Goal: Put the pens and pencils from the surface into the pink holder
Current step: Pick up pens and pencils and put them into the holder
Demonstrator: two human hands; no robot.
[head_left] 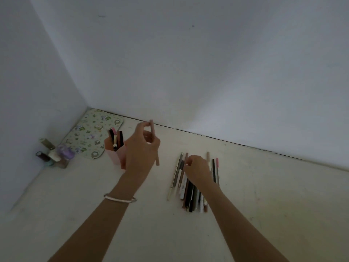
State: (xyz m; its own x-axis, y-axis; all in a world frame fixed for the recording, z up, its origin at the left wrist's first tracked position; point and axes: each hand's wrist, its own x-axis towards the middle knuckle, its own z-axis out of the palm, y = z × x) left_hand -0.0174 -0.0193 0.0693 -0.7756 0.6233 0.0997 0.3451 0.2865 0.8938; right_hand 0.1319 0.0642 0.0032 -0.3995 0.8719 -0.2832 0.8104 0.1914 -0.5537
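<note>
The pink holder [115, 155] stands upright on the pale surface with several pens sticking out of its top. Just right of it, my left hand [140, 150] holds a pink pencil [157, 159] nearly upright above the surface, pinched at its upper part. A row of several pens and pencils [190, 193] lies on the surface to the right. My right hand [198, 171] rests on top of that row, fingers curled down onto one of the pens; whether it is lifted I cannot tell.
A patterned mat [88, 135] lies in the corner behind the holder. Several small bottles [54, 154] stand by the left wall. White walls close the surface on the left and at the back.
</note>
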